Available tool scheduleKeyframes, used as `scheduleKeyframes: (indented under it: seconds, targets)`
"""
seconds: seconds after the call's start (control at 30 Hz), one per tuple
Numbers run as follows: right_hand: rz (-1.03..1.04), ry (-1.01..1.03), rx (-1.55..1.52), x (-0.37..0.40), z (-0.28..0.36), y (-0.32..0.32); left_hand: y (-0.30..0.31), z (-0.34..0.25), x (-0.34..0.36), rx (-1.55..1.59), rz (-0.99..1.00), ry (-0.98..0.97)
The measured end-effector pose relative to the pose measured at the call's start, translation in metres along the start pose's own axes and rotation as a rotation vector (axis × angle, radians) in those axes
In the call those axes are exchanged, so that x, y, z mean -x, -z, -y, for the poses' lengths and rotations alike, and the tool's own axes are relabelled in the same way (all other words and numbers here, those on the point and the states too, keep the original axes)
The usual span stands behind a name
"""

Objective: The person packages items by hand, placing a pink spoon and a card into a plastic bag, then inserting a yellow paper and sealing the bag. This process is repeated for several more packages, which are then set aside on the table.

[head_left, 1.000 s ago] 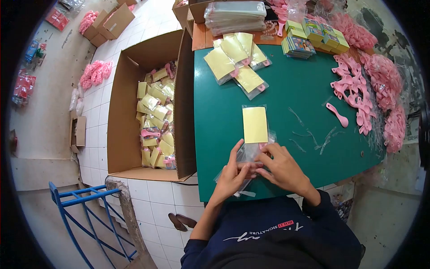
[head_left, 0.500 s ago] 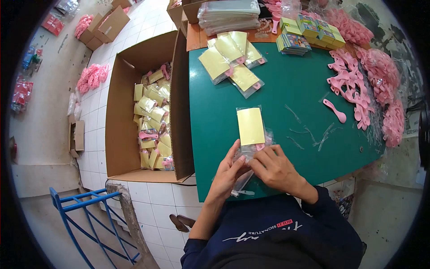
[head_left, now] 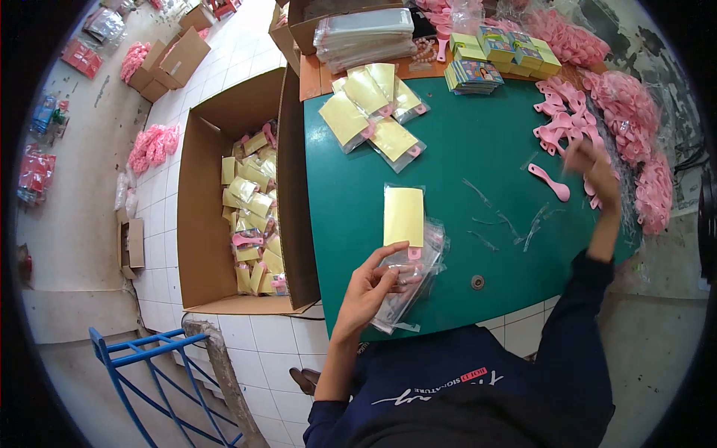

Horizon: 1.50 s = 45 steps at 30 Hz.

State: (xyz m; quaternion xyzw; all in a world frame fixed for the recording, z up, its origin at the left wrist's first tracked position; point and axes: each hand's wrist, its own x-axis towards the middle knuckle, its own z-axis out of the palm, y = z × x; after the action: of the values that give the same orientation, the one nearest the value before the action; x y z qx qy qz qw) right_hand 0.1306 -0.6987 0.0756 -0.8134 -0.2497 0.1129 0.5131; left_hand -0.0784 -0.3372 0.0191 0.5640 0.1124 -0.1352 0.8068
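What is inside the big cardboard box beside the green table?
The box holds a loose heap of clear packets with yellow cards, and some show pink pieces. Whatever lies under the heap is hidden.

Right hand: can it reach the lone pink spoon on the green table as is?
Probably yes. The right hand, blurred, is close beside the pink spoon; only bare green table lies between, and nothing covers it. The left hand grips clear bags.

green table [head_left: 485, 149]: yellow packets [head_left: 370, 112], pink scoops [head_left: 575, 127], card stacks [head_left: 497, 52].
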Motion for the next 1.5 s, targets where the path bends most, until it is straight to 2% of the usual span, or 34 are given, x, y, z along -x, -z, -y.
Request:
scheduleKeyframes:
  seconds: [0.03,0.13,0.17,0.2,0.27,0.3,0.37,0.4,0.43,0.53,0.57,0.67,0.7,0.8,0.9,1.0,1.2,1.3,1.4,1.5]
  targets:
    - [-0.258,-0.236,0.176,0.004,0.002,0.022,0.003,0.0,0.001,0.001,0.035,0.016]
    - [-0.323,-0.55,0.493,0.009,0.0,0.053,0.002,-0.002,-0.001,0.005,0.088,-0.035]
    - [-0.4,-0.288,0.701,0.017,-0.016,0.034,0.0,0.0,0.001,0.008,0.094,-0.055]
    - [-0.509,-0.043,0.947,0.011,0.005,-0.004,-0.002,0.001,0.002,0.034,0.11,-0.04]
    - [-0.02,0.193,0.418,0.017,0.058,-0.094,-0.005,-0.001,0.003,0.075,0.152,-0.012]
    - [0.046,0.253,0.321,0.025,0.063,-0.135,-0.007,-0.002,0.006,0.07,0.145,0.021]
    - [0.042,0.127,0.156,0.042,0.065,-0.196,-0.008,-0.004,0.011,0.09,0.221,0.02]
    - [0.019,0.12,0.128,0.041,0.058,-0.203,-0.007,-0.007,0.015,0.098,0.256,0.019]
    - [-0.001,0.117,0.102,0.04,0.052,-0.208,-0.009,-0.01,0.019,0.164,0.237,0.055]
    - [0.005,0.076,-0.002,0.035,0.054,-0.208,0.004,-0.002,0.023,0.018,0.092,0.023]
    - [0.042,0.076,-0.014,0.035,0.054,-0.205,0.003,-0.004,0.023,-0.359,-0.02,-0.003]
    - [0.124,0.092,-0.006,0.035,0.052,-0.204,-0.011,0.003,0.014,-0.559,-0.105,-0.183]
    - [0.145,0.102,0.002,0.034,0.051,-0.205,-0.012,0.004,0.012,-0.576,-0.13,-0.189]
    - [0.145,-0.153,-0.247,0.036,0.046,-0.208,-0.014,0.004,0.008,-0.634,-0.203,-0.202]
    - [0.122,-0.355,-0.653,0.038,0.039,-0.217,-0.018,0.004,0.006,-0.621,-0.268,-0.223]
    - [0.03,-0.397,-0.615,0.038,0.042,-0.226,-0.019,0.014,0.002,-0.5,-0.34,-0.216]
    - [-0.17,-0.389,-0.518,0.038,0.049,-0.239,-0.016,0.021,-0.001,-0.397,-0.358,-0.104]
    - [-0.186,-0.37,-0.507,0.038,0.048,-0.241,-0.02,0.025,-0.007,-0.247,-0.458,-0.215]
    - [-0.149,-0.333,-0.489,0.039,0.046,-0.243,-0.016,0.033,-0.006,-0.251,-0.453,-0.225]
    - [-0.135,-0.339,-0.451,0.039,0.049,-0.243,-0.012,0.033,-0.002,-0.35,-0.394,-0.136]
